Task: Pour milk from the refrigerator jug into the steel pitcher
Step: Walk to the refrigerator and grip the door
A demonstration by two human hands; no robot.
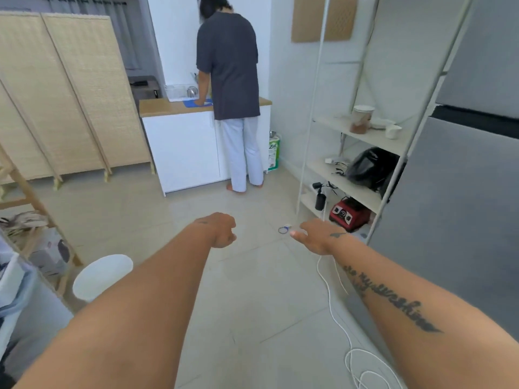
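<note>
- Ahead, stretches both bare forearms out low over the pale tiled floor (252,290).
- Keeps the left hand (222,230) knuckles up, fingers curled in on themselves and pressed together, holding nothing.
- Holds the right hand (314,237) back up, thumb sticking out toward the left; hides the other fingers beneath the hand, so cannot tell whether spread or pressed together.
- Cannot tell where the milk jug or the steel pitcher is; shows only the grey refrigerator (463,206), doors closed, along the right edge, just beside the right forearm.
- Between refrigerator and wall, a white shelf unit (331,122): a lidded jar (362,119) and a white cup (393,131) on the upper board, a black bag (370,167) below, a red appliance (349,214) at the bottom.
- On the floor just beyond the right thumb, a small blue ring (283,229).
- Under the right forearm, a white cable (329,296) trailing toward the near edge and coiling there.
- Farther off, another person (229,68), back turned, in a dark shirt and pale trousers, standing at a wooden worktop (165,106) over a white cabinet.
- On that worktop, a white dish rack (179,92) and a blue cloth (193,103) under the person's hand.
- At left, a woven folding screen (70,94); lower left, a white round object (102,276) on the floor.
</note>
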